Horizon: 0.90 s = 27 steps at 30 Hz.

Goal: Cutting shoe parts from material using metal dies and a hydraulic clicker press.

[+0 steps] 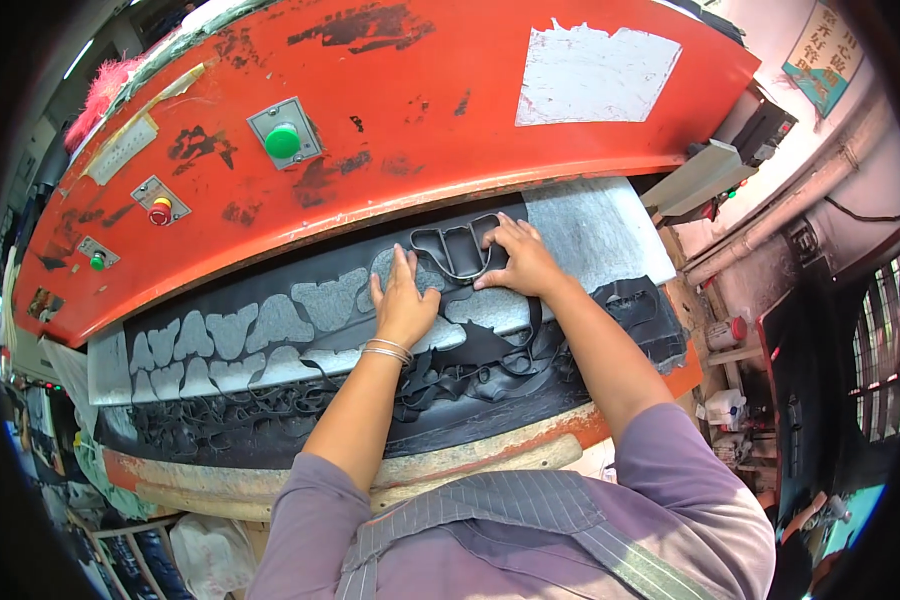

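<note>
Gripping metal frame (461, 279), right fingers (510, 234) cover part.

The left forearm (355, 415) slants up and to the right, and the right forearm (610, 355) slants up and to the left, so the 2 converge ahead of the chest. The left hand (406, 308) is palm down and loosely spread, its fingers (399, 265) pointing forward and its thumb (430, 297) standing out to the right. The right hand (526, 262) reaches a little farther, turned inward past the right wrist (562, 290), index finger and thumb bent in a wide pinch. The 2 hands are near each other but apart.
</note>
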### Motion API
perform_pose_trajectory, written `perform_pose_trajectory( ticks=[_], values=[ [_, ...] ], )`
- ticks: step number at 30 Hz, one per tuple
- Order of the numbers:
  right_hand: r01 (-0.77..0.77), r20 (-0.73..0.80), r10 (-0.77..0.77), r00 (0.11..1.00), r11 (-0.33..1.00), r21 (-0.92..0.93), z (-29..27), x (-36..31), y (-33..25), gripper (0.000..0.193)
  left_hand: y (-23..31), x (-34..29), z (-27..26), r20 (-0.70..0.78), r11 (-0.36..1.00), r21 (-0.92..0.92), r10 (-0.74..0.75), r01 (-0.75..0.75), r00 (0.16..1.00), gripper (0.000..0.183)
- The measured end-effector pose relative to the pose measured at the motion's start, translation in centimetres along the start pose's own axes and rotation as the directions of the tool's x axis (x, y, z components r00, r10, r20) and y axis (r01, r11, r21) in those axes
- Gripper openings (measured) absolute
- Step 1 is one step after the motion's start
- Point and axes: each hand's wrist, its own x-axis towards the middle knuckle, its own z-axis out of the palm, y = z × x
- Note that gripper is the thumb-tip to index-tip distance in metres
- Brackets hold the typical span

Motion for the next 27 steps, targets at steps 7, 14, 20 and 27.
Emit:
perform_pose_trajectory(
  ticks=[7,14,20,27],
  values=[
    [0.017,0.024,-0.016,1.0,0.999,-0.043,-1.4,0.6,1.3,0.067,1.9,0.5,0.0,0.049,0.987,0.153,0.043,-0.051,0.998,0.091],
    [-0.128,-0.14,0.114,0.984,0.987,-0.098,-3.7,-2.1,-4.2,0.09,-4.2,-2.6,-6.2,-0.358,0.861,-0.451,0.067,-0.235,0.931,0.072],
    [0.09,-0.128,-0.075,0.989,0.989,0.12,-1.8,-2.0,-14.4,0.068,-20.8,-5.9,-24.6,-0.813,0.91,-0.409,-0.331,-0.065,0.479,0.058],
    [0.17,-0.604,-0.133,0.786,0.985,0.005,-1.1,8.8,-25.9,0.041,-27.4,-7.9,-41.7,-0.956,0.984,-0.167,-0.147,-0.061,0.254,0.068]
  ],
)
